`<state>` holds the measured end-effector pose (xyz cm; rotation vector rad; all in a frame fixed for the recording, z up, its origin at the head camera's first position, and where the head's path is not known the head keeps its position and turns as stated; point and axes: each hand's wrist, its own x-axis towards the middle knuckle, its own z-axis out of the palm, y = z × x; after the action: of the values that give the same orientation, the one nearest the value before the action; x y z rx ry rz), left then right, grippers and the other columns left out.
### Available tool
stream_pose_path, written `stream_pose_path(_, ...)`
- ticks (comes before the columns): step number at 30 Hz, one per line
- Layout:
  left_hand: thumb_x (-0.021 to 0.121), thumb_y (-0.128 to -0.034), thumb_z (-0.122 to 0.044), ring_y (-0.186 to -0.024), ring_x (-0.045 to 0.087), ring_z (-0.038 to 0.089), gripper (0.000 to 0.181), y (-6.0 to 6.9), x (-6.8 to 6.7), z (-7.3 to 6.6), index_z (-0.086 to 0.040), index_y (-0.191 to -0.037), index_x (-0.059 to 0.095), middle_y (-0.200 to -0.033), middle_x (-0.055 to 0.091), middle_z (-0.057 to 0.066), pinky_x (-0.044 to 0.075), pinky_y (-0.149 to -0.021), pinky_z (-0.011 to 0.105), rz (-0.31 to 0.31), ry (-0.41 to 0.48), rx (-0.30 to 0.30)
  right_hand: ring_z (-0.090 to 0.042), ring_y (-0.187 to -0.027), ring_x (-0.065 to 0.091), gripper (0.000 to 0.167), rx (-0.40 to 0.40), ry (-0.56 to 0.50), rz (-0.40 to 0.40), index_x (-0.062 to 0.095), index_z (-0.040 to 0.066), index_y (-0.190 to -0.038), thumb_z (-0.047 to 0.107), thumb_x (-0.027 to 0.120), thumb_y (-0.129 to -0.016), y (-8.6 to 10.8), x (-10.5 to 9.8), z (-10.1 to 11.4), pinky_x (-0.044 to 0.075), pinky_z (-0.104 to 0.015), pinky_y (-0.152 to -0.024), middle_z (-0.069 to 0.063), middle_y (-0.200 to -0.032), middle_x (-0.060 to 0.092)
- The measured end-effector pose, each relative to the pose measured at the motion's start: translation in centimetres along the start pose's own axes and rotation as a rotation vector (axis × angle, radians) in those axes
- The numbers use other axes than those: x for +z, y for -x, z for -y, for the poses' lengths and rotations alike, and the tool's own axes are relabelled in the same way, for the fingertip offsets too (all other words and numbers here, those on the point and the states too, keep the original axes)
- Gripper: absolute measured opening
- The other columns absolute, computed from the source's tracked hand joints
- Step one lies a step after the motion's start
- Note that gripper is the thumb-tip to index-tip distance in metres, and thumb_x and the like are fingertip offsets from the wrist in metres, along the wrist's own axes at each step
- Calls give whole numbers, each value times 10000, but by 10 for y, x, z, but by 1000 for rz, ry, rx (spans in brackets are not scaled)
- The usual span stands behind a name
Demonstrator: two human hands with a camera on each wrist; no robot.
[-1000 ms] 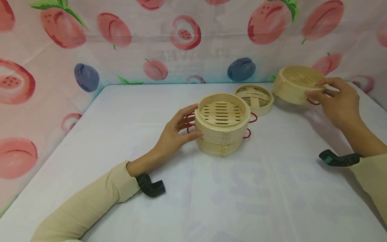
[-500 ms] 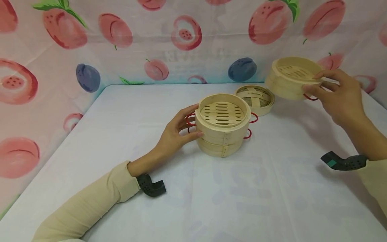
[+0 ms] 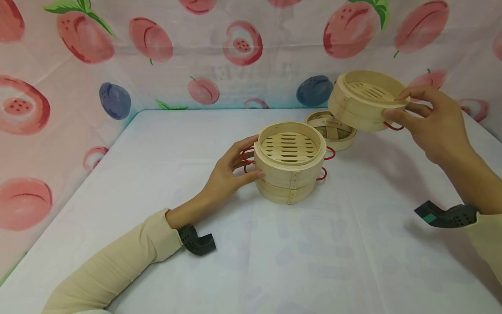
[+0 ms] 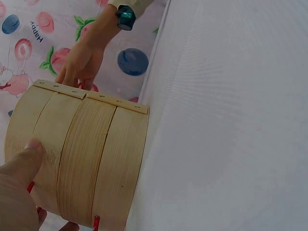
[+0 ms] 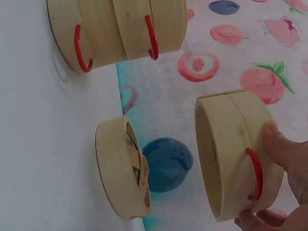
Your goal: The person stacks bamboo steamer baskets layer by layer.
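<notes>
Two stacked bamboo steamer baskets [image 3: 290, 174] stand upright on the table, with slats across the top tier and red loop handles at the sides. My left hand [image 3: 227, 168] holds them at their left side, its thumb on the front wall. Up in the air at the back right, my right hand [image 3: 439, 124] pinches the rim of another bamboo steamer basket [image 3: 361, 111], which is slightly tilted. In the right wrist view, a red handle shows on this basket [image 5: 228, 168] below the thumb. Partly hidden under it in the head view lies the steamer lid [image 3: 339, 140] with woven strips.
A white cloth covers the table [image 3: 251, 244]. Behind it and along the left hangs a fruit-print curtain [image 3: 266, 52], close to the lid. Each wrist bears a black camera mount [image 3: 198, 242].
My right hand has carried its steamer basket left and slightly up, so that it now overlaps the lid in the head view. The left hand and the stack stay still.
</notes>
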<state>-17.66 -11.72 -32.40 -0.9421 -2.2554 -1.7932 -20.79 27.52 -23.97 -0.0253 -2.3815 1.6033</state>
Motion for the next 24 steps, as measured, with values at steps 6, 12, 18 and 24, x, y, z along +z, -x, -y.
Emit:
stream_pose_path(6, 754, -827, -63, -1219, 495, 141, 746, 0, -1, 3, -296, -1445, 408, -1416, 432, -99, 435, -990, 354, 4, 3, 7, -71, -1077, 548, 367, -30, -58, 5, 617, 161, -1120, 124, 784, -795, 6, 5, 10, 472, -60, -692, 70, -1244, 408)
stream_pose_path(12, 742, -824, -13, -1215, 495, 157, 750, 0, 0, 0, -244, -1453, 404, -1416, 434, -62, 429, -993, 406, -1, 12, -6, -78, -1057, 545, 351, -45, -52, 11, 633, 165, -1111, 109, 782, -798, 12, 11, 18, 470, -58, -688, 68, -1226, 420)
stream_pose_path(18, 719, -822, 43, -1213, 495, 239, 718, 1, 2, -23, -75, -1447, 386, -1419, 432, 81, 413, -993, 495, 2, 19, -15, -85, -1075, 540, 332, -71, -8, 13, 639, 166, -1106, 127, 777, -806, 18, 14, 23, 465, -56, -692, 58, -1234, 424)
stream_pose_path(24, 743, -828, -30, -1209, 502, 171, 741, 0, 0, -6, -224, -1455, 400, -1415, 440, -39, 437, -985, 388, 5, -6, -1, -68, -1068, 560, 330, -89, 13, 28, 645, 160, -1095, 131, 787, -799, 24, 19, 29, 471, -66, -700, 19, -1251, 448)
